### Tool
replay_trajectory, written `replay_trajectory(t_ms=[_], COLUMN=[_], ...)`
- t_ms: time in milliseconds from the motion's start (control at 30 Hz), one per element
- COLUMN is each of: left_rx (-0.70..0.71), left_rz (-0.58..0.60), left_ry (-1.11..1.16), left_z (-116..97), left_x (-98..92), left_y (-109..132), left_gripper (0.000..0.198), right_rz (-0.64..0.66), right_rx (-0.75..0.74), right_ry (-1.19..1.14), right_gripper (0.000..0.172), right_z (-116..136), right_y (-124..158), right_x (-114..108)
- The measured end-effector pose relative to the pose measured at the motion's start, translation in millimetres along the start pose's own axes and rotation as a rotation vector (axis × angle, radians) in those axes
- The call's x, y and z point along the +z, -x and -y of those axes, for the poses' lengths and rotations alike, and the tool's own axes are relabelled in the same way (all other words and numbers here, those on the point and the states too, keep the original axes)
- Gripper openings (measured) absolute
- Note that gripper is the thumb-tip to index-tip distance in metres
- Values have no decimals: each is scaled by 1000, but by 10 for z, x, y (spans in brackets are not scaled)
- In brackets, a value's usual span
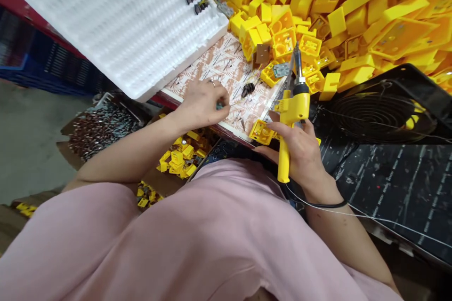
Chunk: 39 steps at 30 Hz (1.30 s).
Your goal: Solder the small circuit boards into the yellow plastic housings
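Observation:
My right hand [300, 150] is wrapped round the yellow soldering gun [295, 109], whose metal tip points up and away. Beside its thumb and fingers lies a small open yellow plastic housing [261, 131]; whether the fingers touch it I cannot tell. Over the table's near edge, my left hand [205, 101] is closed, fingers curled in a pinch. A bit of something teal shows between them, too hidden to name. Between the hands, a small black part with thin wires [248, 89] rests on the patterned work surface [226, 63]. A green circuit board [281, 70] sits on another yellow housing.
A large heap of yellow housings [335, 19] fills the back right. At the back left lies a white ridged foam tray [116, 19] holding a few black wired parts [197, 2]. A black fan [384, 108] stands right. Boxes of small parts [102, 131] sit below, left.

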<state>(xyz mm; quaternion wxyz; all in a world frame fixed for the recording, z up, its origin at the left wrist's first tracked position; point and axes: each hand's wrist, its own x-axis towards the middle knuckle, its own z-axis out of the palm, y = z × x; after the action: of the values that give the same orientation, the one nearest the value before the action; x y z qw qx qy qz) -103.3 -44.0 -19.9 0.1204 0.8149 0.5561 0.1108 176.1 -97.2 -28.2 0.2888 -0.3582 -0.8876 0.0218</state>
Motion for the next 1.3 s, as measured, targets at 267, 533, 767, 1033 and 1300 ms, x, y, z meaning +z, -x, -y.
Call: replay_trajectory(t_ms=[267, 533, 767, 1033, 1300], left_rx=[12, 84, 1, -91, 174], left_rz=[-143, -68, -108, -202, -337], left_ry=[146, 377, 20, 39, 437], left_z=[37, 71, 91, 131, -50], left_x=[-41, 17, 86, 25, 101], left_y=[172, 142, 59, 14, 129], left_gripper=[24, 39, 44, 25, 20], right_rz=[-24, -212, -116, -79, 14], right_rx=[13, 39, 52, 7, -1], right_ry=[-42, -19, -34, 23, 36], right_gripper=[47, 31, 31, 30, 27], right_z=[-45, 109, 97, 41, 56], right_y=[48, 13, 138, 49, -84], right_x=[88, -208, -448, -201, 127])
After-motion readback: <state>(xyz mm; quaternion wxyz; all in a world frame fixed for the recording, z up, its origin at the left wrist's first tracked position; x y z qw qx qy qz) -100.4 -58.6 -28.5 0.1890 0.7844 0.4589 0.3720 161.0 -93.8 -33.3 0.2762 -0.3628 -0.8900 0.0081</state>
